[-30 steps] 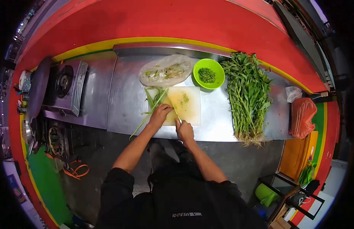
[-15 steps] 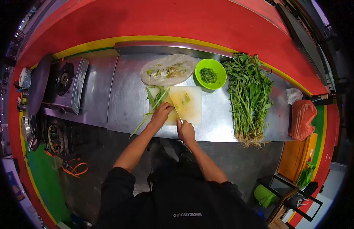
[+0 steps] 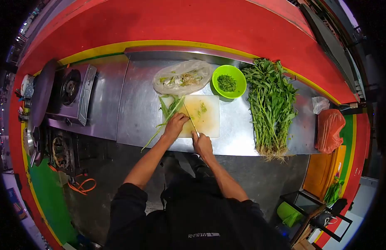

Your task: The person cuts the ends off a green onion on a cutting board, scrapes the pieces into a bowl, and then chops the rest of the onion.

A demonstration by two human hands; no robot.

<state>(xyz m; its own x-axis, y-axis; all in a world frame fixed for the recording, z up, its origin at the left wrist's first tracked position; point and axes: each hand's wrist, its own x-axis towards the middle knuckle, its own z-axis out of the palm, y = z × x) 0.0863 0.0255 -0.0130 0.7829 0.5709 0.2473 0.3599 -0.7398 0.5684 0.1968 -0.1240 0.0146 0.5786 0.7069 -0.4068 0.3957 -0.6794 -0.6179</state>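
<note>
On a pale cutting board (image 3: 210, 125) lie long green stalks (image 3: 172, 109), their lower ends hanging toward the counter's front edge. My left hand (image 3: 176, 123) is closed over the stalks near the board's left side. In my right hand (image 3: 202, 142) is the handle of a knife (image 3: 190, 116), whose blade points up and left, close beside my left fingertips and the stalks. Small green bits (image 3: 202, 108) are on the board right of the blade. Behind the board sits a clear plastic bag (image 3: 176, 86) with trimmings and roots.
A green bowl (image 3: 241, 85) of chopped greens stands behind the board's right corner. A large leafy bunch (image 3: 272, 108) lies to the right, then a red bag (image 3: 329, 131). At the left is a gas stove (image 3: 86, 93). A red wall (image 3: 180, 21) borders the counter.
The knife blade has tilted slightly further left at its tip. Both hands remain almost where they were.
</note>
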